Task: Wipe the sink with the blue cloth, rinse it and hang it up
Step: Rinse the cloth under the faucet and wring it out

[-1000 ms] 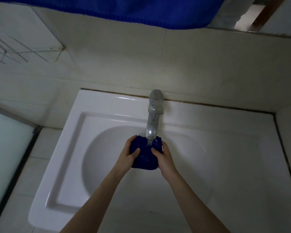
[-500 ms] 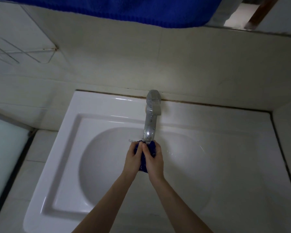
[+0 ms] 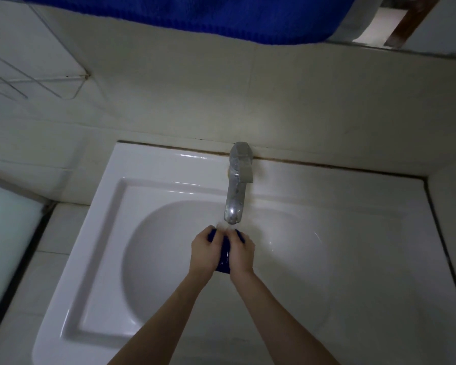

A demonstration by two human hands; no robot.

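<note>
Squeezing blue cloth (image 3: 224, 259) under faucet (image 3: 234, 196) spout for rinsing, left hand (image 3: 204, 252) and right hand (image 3: 241, 255) fingers clamped round it, over sink (image 3: 111, 233) to catch runoff.

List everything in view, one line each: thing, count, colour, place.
blue cloth: one, dark blue, bunched between both hands under the tap spout
sink: one, white, against the wall, below the hands
tap: one, silver, at the sink's back rim, spout over the bowl
towel: one, blue, hanging along the top edge
wire rack: one, pale metal, on the wall, upper left
wall tiles: off-white, behind the sink
left hand: one, grips the cloth's left side
right hand: one, grips the cloth's right side
</note>
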